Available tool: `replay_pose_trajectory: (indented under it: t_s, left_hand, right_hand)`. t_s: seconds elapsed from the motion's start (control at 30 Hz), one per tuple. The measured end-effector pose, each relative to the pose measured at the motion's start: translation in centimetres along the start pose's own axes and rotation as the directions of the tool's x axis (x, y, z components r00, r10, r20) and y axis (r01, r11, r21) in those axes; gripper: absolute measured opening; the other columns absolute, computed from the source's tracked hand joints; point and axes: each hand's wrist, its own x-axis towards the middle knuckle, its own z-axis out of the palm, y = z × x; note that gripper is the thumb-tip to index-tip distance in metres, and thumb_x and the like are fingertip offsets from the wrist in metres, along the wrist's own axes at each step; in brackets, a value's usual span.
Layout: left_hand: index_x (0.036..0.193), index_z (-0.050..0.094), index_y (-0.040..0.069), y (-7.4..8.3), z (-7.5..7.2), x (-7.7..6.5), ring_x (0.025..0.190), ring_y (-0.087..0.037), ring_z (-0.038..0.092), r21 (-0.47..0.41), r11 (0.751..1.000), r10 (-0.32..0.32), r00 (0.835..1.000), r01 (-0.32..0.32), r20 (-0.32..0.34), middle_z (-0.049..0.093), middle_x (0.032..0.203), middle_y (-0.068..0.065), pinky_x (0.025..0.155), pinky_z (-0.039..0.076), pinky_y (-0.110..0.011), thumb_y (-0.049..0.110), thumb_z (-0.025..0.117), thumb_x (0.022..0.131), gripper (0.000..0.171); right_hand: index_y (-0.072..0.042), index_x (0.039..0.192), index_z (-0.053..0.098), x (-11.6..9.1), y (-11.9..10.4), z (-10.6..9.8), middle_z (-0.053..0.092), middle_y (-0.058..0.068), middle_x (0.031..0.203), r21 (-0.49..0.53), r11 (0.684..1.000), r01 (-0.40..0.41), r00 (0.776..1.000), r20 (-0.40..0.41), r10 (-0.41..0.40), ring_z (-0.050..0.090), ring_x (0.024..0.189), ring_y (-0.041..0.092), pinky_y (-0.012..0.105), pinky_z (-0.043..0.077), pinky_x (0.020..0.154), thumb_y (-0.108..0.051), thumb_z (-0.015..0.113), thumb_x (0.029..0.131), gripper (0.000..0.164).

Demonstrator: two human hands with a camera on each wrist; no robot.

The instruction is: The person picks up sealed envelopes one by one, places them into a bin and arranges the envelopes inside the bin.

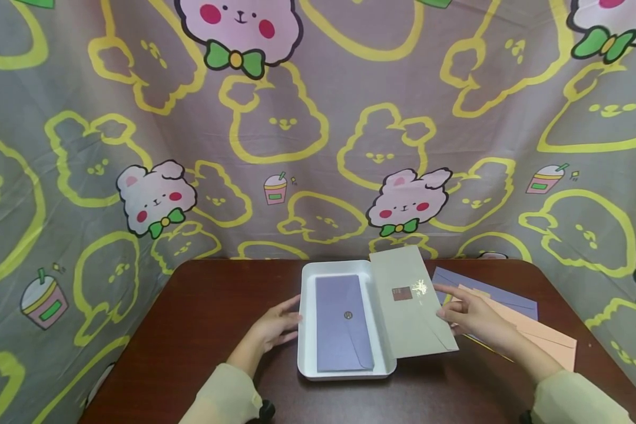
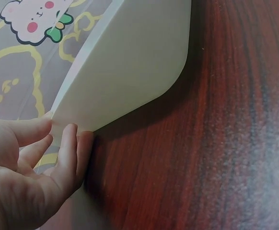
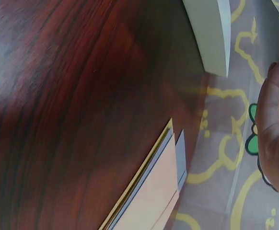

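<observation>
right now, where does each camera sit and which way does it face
Head: on the head, facing forward and down; shows white tray, left hand, right hand, pale sleeves.
Left wrist: on that wrist, facing the tray's outer wall; left hand shows.
Right wrist: on that wrist, facing the tabletop and peach envelope; right hand shows at the edge.
Shared: head and left wrist views both show the left hand touching the tray.

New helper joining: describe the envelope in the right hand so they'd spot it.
On the dark red table sits a white tray. At its right edge, the right hand holds a pale envelope. Unlike the tray's purple envelope, it bears a brownish square and shiny gold marks.
</observation>
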Motion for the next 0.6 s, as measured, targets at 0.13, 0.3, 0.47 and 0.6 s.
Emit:
replay_pose_trajectory:
  t_s: [0.13, 0.3, 0.47, 0.6]
  left_hand:
    - [0.158, 0.038, 0.007, -0.1, -0.1, 0.0, 0.112, -0.030, 0.064, 0.006, 1.000, 0.005, 1.000, -0.005, 0.007, 0.060, 0.134, -0.024, 0.097, 0.054, -0.050, 0.002, 0.061, 0.101, 0.062]
    - [0.158, 0.038, 0.007, -0.1, -0.1, -0.1, 0.112, -0.030, 0.064, 0.008, 1.000, 0.009, 1.000, -0.009, 0.009, 0.060, 0.134, -0.024, 0.097, 0.054, -0.051, 0.002, 0.061, 0.101, 0.062]
    - [0.158, 0.038, 0.007, 0.0, 0.0, -0.2, 0.112, -0.032, 0.064, 0.001, 1.000, 0.012, 1.000, -0.012, 0.003, 0.060, 0.133, -0.025, 0.097, 0.054, -0.051, 0.002, 0.061, 0.101, 0.062]
    - [0.158, 0.038, 0.007, 0.0, 0.0, -0.2, 0.112, -0.032, 0.064, -0.002, 1.000, 0.010, 1.000, -0.010, -0.001, 0.060, 0.133, -0.024, 0.096, 0.054, -0.051, 0.002, 0.060, 0.101, 0.062]
  right_hand:
    - [0.014, 0.156, 0.015, 0.7, 0.1, 0.8, 0.071, 0.012, 0.101, 0.064, 0.997, 0.031, 0.999, 0.032, -0.034, 0.069, 0.091, 0.015, 0.039, 0.062, 0.076, -0.006, 0.058, 0.105, 0.070]
    - [0.015, 0.154, 0.014, 1.6, 0.5, 2.2, 0.071, 0.004, 0.096, 0.133, 0.990, 0.051, 0.996, 0.067, -0.061, 0.070, 0.089, 0.014, 0.037, 0.062, 0.075, -0.004, 0.056, 0.105, 0.068]
    - [0.015, 0.155, 0.016, 2.7, 0.3, 3.6, 0.071, 0.005, 0.095, 0.152, 0.988, 0.028, 0.998, 0.055, -0.037, 0.070, 0.088, 0.015, 0.037, 0.061, 0.073, -0.005, 0.057, 0.104, 0.068]
    - [0.013, 0.156, 0.018, 3.4, 0.2, 4.5, 0.071, 0.006, 0.094, 0.162, 0.987, 0.008, 0.999, 0.051, -0.016, 0.069, 0.084, 0.016, 0.036, 0.061, 0.070, -0.004, 0.058, 0.104, 0.068]
